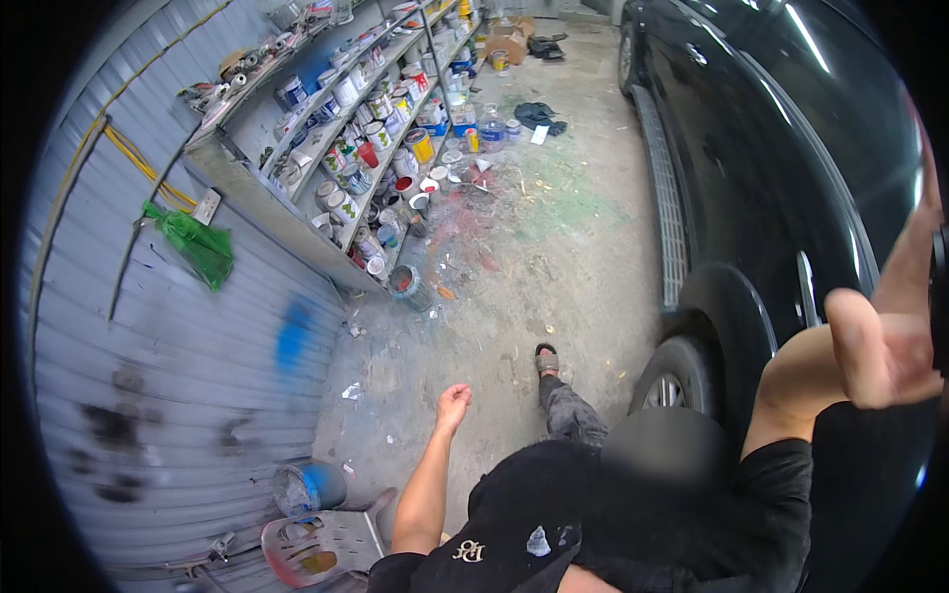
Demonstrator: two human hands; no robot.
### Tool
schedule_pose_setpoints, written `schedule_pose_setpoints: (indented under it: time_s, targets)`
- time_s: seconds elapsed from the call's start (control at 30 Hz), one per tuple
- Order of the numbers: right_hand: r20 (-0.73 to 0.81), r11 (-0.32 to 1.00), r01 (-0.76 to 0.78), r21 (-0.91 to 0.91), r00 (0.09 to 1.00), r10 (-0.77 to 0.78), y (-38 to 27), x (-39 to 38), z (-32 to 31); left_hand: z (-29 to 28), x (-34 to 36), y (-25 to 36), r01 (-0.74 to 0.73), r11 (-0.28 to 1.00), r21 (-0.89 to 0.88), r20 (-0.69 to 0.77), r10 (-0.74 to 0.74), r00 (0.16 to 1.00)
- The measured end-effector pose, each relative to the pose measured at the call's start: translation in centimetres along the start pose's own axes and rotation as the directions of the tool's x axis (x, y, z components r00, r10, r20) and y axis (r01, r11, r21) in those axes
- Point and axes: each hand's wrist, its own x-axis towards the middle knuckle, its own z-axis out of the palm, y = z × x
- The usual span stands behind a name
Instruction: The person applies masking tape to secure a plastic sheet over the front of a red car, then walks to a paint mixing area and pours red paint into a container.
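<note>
My left hand (454, 403) hangs low over the concrete floor (474, 306), fingers loosely curled together; anything inside them is too small to make out. My right hand (880, 351) is raised at the right, against the side of a black vehicle (751, 178), its thumb upright and its fingers smeared near the dark edge of the picture. Whether it touches the bodywork or grips something is unclear. The vehicle's door handle (806, 287) is just left of that hand, and a wheel (667, 385) is below. My sandalled foot (547, 361) is on the floor.
Shelves (395, 89) of paint cans line the left, with more cans at their foot. A green bag (188, 242) hangs on the corrugated wall (119, 326). A blue bucket (306, 486) and plastic chair (306, 544) stand lower left. Dark cloth (539, 114) and boxes (506, 44) lie farther back.
</note>
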Motion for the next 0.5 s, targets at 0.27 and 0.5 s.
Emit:
schedule_pose_setpoints:
  time_s: [0.27, 0.5]
  targets:
    - [0.577, 0.383, -0.648, -0.659, -0.109, 0.809, 13.5, -36.0, 32.3, 5.7, 5.0, 9.8, 0.018, 0.99, 0.143, -0.03, -0.014, 0.999]
    - [0.915, -0.209, -0.9, -0.381, -0.4, 0.056, 12.5, -46.8, 48.8, 3.5, 18.1, 23.3, -0.031, 1.0, 0.005, -0.012, 0.031, 0.999]
